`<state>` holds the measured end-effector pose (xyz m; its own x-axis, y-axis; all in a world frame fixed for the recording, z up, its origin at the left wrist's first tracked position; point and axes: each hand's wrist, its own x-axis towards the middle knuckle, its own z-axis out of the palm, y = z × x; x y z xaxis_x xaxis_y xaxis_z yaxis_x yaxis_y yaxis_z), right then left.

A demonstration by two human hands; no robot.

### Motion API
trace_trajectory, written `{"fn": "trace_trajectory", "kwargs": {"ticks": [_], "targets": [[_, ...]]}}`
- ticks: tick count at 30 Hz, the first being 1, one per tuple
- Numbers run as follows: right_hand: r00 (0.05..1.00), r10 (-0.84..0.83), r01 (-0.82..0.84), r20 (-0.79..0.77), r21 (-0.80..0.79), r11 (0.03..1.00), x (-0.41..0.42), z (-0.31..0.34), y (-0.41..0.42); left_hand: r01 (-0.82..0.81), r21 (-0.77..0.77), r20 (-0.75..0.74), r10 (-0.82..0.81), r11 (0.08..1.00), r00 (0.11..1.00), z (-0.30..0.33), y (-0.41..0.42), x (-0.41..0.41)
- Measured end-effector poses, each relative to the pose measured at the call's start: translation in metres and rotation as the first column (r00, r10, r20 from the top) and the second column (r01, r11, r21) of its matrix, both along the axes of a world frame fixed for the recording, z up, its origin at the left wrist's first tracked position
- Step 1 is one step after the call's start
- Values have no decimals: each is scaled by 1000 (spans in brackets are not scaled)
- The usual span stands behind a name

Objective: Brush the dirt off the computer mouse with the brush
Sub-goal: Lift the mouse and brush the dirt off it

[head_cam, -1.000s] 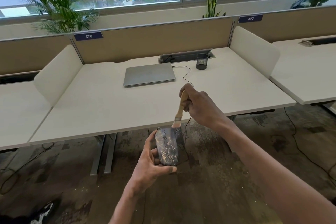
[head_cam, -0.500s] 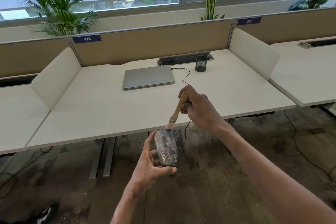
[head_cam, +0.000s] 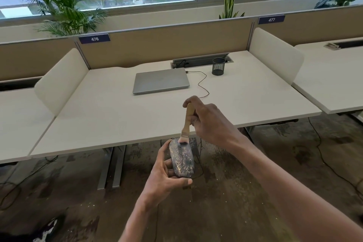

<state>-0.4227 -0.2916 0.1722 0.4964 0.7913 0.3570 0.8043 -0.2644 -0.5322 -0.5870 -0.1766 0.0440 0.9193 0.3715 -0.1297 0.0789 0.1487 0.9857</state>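
Note:
A dark computer mouse [head_cam: 182,160], speckled with pale dirt, is held in front of the desk edge over the floor. My left hand [head_cam: 164,175] grips it from the left and below, thumb along its near end. My right hand [head_cam: 208,122] grips the wooden handle of a small brush [head_cam: 187,122]. The brush points down, and its dark bristles touch the far end of the mouse beside the scroll wheel. The mouse's black cable hangs down behind it.
A white desk [head_cam: 110,116] stands ahead with a shut grey laptop [head_cam: 161,80], a black mesh pen cup [head_cam: 218,66] and a thin black cable [head_cam: 202,84]. White side dividers flank the desk. Desk legs and loose cables are on the stained floor below.
The brush lifted off the mouse's far end half a second ago, and its bristles are down on that far end again now. My left hand keeps holding the mouse in the same place.

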Motion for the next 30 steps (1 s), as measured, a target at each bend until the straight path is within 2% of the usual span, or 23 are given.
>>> {"fn": "trace_trajectory", "kwargs": {"ticks": [3,8,13,18,24,30], "targets": [[999,2,0,53,-38,999,-1,5,-4,3,-2,-8,-3,1000,1000,-2,-2,-3],[997,12,-13,74,8,1000,-5,8,1,-4,-13,-1,4,1000,1000,-1,-2,-2],[996,45,-41,74,-56,998,-6,6,-11,8,10,-15,-8,1000,1000,-5,-4,-4],[999,29,-30,44,14,999,-5,6,-11,3,-9,-4,-3,1000,1000,-5,-7,-3],[998,53,-51,34,-45,998,-6,-1,-22,11,-14,-11,-11,1000,1000,-9,-2,-7],[999,35,-32,-40,61,998,-9,-2,-20,-8,-15,2,8,1000,1000,-8,2,-6]]}}
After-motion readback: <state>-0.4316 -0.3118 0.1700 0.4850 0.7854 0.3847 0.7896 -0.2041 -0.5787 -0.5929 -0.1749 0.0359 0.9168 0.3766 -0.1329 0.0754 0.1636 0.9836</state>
